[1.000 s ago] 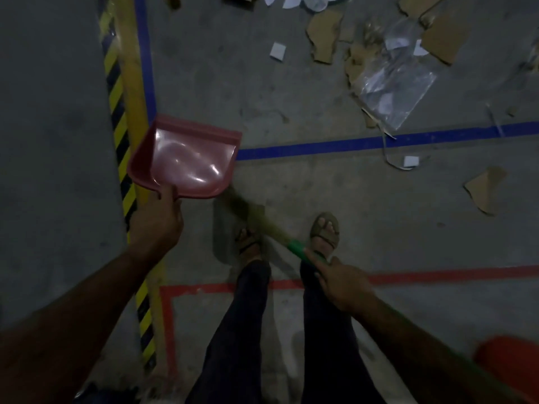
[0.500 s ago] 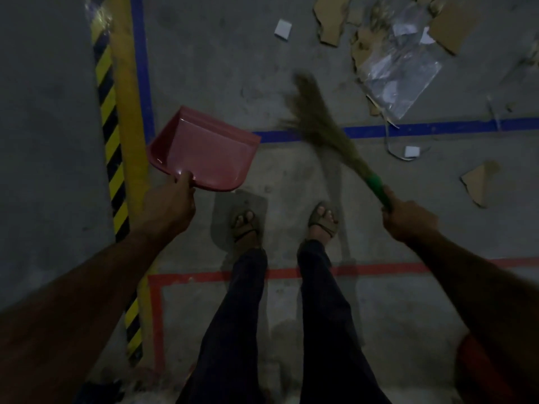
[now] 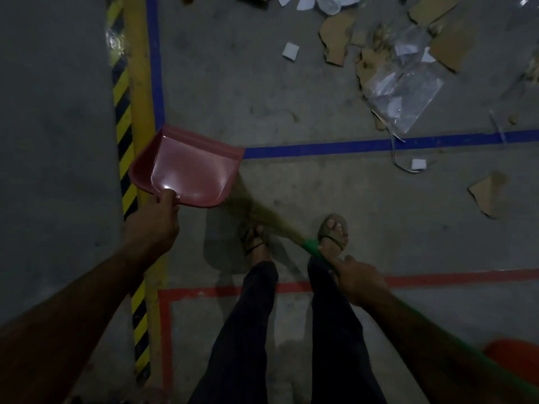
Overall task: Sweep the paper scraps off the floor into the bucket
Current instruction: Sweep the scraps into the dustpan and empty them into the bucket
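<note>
Honestly, the scraps are the risk here: your left hand (image 3: pixel 151 225) grips the empty pink dustpan (image 3: pixel 186 170) off the floor, your right hand (image 3: pixel 360 279) is wrapped round the green broom (image 3: pixel 313 246) handle, and its bristles point at the pan — well apart from the paper scraps (image 3: pixel 290 51) and cardboard beyond the blue line (image 3: pixel 320 146). Sweep hard and light scraps may scatter. The orange bucket (image 3: pixel 513 357) sits at your right, barely in view — easy to knock.

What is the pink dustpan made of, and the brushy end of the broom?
The dustpan looks like smooth, glossy plastic: a bright glare spot shines on its pan. The broom head seems to be dry grass or straw, dull tan and wispy, though it is blurred. Its green handle could be plastic.
</note>
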A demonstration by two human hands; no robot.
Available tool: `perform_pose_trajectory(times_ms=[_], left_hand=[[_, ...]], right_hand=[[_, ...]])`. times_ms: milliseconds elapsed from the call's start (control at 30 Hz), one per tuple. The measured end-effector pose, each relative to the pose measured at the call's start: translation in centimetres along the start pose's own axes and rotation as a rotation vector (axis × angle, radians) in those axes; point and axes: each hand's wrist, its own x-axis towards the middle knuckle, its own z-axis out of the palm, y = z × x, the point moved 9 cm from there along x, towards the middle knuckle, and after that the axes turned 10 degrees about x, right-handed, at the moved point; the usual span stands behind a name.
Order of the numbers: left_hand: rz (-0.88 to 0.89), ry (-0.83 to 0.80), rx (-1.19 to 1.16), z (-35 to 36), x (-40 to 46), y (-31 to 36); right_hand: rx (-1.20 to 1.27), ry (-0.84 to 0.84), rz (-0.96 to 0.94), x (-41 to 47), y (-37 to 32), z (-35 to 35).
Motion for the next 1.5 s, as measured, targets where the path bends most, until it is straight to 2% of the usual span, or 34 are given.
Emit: perform_pose_trajectory(times_ms=[100,267,400,500,567,800,933,1067,1300,1400,1500], left_hand=[[0.031,0.003,0.005,0.5,0.6,-0.1],[0.103,0.064,0.008,0.1,2.4,1.6],[0.159,0.067,0.008,-0.2,3.9,2.9],[0.165,0.043,-0.025,-1.0,5.0,2.5],[0.166,0.035,-0.042,-1.8,5.8,1.5],[0.027,0.047,-0.087,-3.0,9.1,-4.2],[0.06,0.021,-0.089,-3.1,12.0,-4.4],[0.056,0.05,-0.035,-4.7,15.1,-2.1],[0.111,0.009,0.035,-5.4,20.8,2.5],[0.128,0.036,0.018,-7.5,22.7,4.7],[0.129,0.05,0.003,-10.0,24.4,6.1]], right_hand=[[-0.088,0.016,0.156,1.7,3.0,-1.7],[0.067,0.262,0.465,0.5,12.0,-8.9],[0.225,0.382,0.473,-1.1,14.6,-14.1],[0.259,0.463,0.335,-2.1,11.8,-15.9],[0.264,0.459,0.233,-1.8,8.7,-15.4],[0.023,0.16,0.01,8.7,-6.8,-11.6],[-0.061,0.115,0.011,15.2,-10.2,-13.3],[-0.007,0.159,0.149,18.0,-6.0,-17.5],[0.219,0.328,0.364,16.2,9.7,-26.6],[0.269,0.464,0.306,13.4,11.2,-29.8],[0.38,0.54,0.236,10.7,10.2,-29.6]])
